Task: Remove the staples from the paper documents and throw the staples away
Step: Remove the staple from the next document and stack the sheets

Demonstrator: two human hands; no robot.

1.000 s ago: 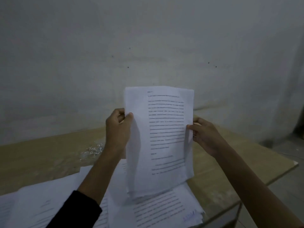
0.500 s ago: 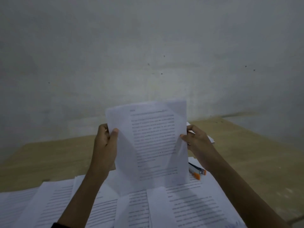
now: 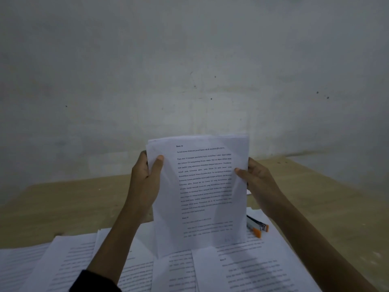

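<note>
Both hands, left hand (image 3: 145, 182) and right hand (image 3: 257, 184), grasp the upright document (image 3: 202, 192) by its side edges above the table (image 3: 305, 186); better to square the sheets and search the top corner for staples.

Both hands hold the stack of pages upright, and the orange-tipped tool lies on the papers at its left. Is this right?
Not quite. The left hand and right hand do hold the stack of pages upright, but the head view shows the orange-tipped tool lying on the papers at its right.
</note>
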